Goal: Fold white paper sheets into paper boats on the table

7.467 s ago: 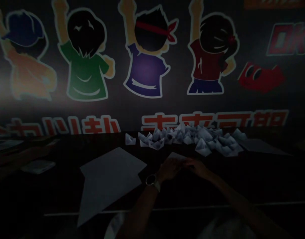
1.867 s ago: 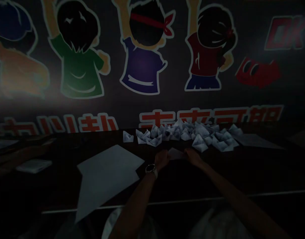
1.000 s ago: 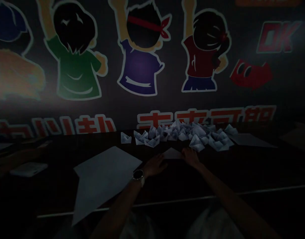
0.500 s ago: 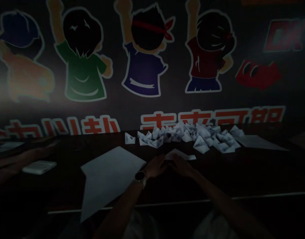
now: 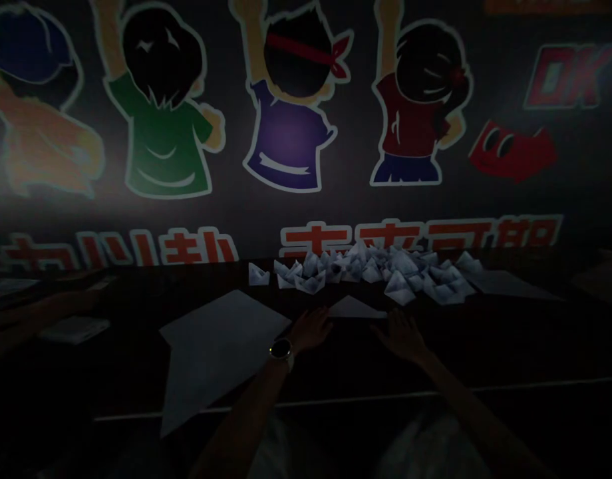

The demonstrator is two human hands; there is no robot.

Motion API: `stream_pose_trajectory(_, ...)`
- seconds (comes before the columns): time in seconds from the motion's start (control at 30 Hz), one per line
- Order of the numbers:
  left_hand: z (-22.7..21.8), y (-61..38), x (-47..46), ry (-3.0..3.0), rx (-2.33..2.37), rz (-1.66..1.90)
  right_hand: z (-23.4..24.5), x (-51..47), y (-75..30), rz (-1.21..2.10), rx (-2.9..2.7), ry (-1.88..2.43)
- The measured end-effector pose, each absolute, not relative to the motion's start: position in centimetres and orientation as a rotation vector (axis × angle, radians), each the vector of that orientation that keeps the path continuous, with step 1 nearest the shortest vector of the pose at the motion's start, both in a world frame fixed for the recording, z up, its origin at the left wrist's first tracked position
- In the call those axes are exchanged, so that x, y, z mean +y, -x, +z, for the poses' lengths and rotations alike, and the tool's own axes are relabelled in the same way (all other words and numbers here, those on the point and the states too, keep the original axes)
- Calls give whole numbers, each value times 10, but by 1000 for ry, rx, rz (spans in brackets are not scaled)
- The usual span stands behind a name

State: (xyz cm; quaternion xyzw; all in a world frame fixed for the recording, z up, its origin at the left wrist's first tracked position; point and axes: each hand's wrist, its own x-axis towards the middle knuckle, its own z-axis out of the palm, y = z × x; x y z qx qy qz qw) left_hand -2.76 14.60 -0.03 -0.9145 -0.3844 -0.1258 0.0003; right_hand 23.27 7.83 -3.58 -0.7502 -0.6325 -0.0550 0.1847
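A folded white sheet of paper (image 5: 354, 308), shaped like a low triangle, lies flat on the dark table (image 5: 336, 366). My left hand (image 5: 310, 327) rests at its left end, fingers stretched out; a watch (image 5: 281, 349) is on that wrist. At the right end of the folded paper, my right hand (image 5: 402, 334) lies with its fingers spread and touches or nearly touches the edge. Neither hand grasps anything. Just behind the paper stands a heap of folded paper boats (image 5: 366, 263). The dim light hides finer detail of the folds.
Left of my left arm lies a stack of white paper sheets (image 5: 216, 352), overhanging the table's front edge. More paper (image 5: 510, 285) lies at the right beyond the boats. Another person's arm (image 5: 41, 313) reaches in at far left, near a white box-like object (image 5: 75, 328). A mural wall (image 5: 246, 219) stands behind.
My right hand has slid right along the folded paper, from its middle to its right end. The small strip sticking out there no longer shows. My left hand has stayed nearly still.
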Motion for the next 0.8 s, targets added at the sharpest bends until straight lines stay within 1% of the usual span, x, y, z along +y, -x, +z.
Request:
stream_pose_trajectory(0.23, 8, -7, 151, 2617, -1435, -547, -40, 77, -226, -204, -1722, 2118)
stream_pose_trajectory(0.37, 3, -9, 154, 2682, -1502, -688, -44, 83, -233, -149, -1644, 2024)
stream_pose_trajectory(0.43, 0, -4, 155, 2770, -1503, -714, -41, 90, -238, 19, -1528, 1857)
stream_pose_trajectory(0.53, -4, -1, 154, 2854, -1452, -731, -30, 102, -244, 404, -1229, 1508)
stream_pose_trajectory(0.63, -8, -6, 154, 2866, -1407, -778, -20, 113, -243, 574, -1112, 1369)
stream_pose_trajectory(0.7, -7, -11, 155, 2860, -1441, -910, -15, 118, -239, 654, -1098, 1311)
stream_pose_trajectory(0.8, 1, -13, 157, 2980, -1417, -1276, -8, 124, -231, 763, -1084, 1196)
